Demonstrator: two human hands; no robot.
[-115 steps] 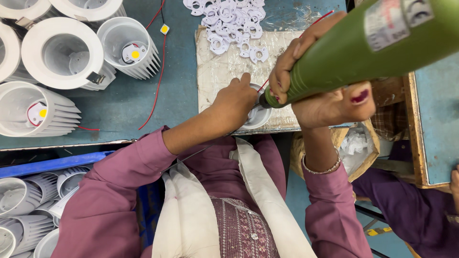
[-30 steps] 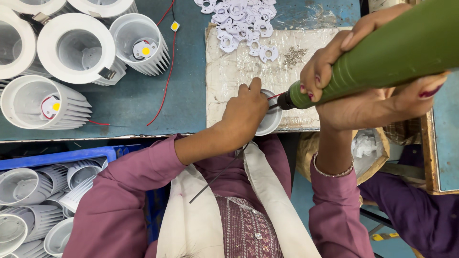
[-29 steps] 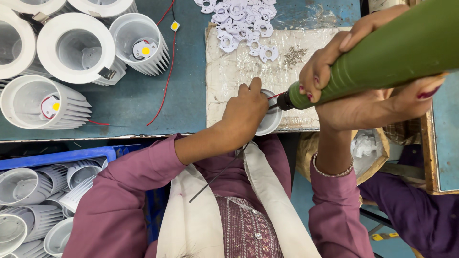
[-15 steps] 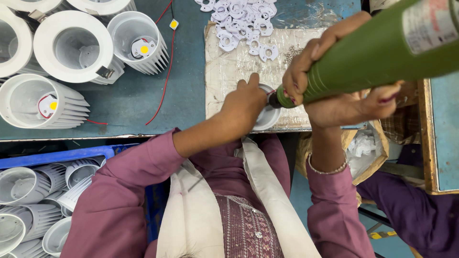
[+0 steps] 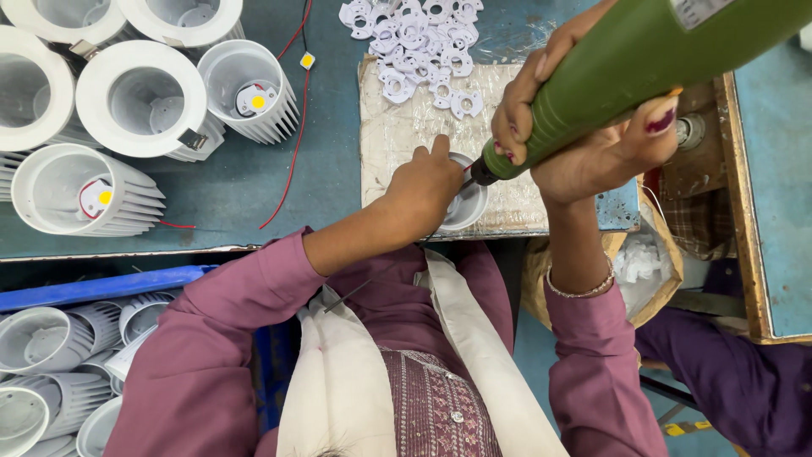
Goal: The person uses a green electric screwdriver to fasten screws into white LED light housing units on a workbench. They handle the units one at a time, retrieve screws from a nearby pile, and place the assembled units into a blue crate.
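My left hand [image 5: 427, 182] presses down on a white finned lamp housing [image 5: 468, 203] that rests on a plastic-wrapped board [image 5: 397, 135] at the table's near edge. My right hand [image 5: 584, 135] grips a green electric screwdriver [image 5: 643, 59], tilted, with its dark tip [image 5: 478, 173] pointing into the housing beside my left thumb. Most of the housing is hidden under my left hand.
Several white finned lamp housings [image 5: 139, 97] stand at the left on the blue table [image 5: 245, 182], some with a yellow LED chip and red wires. A heap of small white ring parts [image 5: 419, 38] lies at the board's far end. More housings [image 5: 51, 355] fill a bin below left.
The view has shifted slightly. The green screwdriver has tilted and its tip stays at the housing under my left hand, which keeps its hold.
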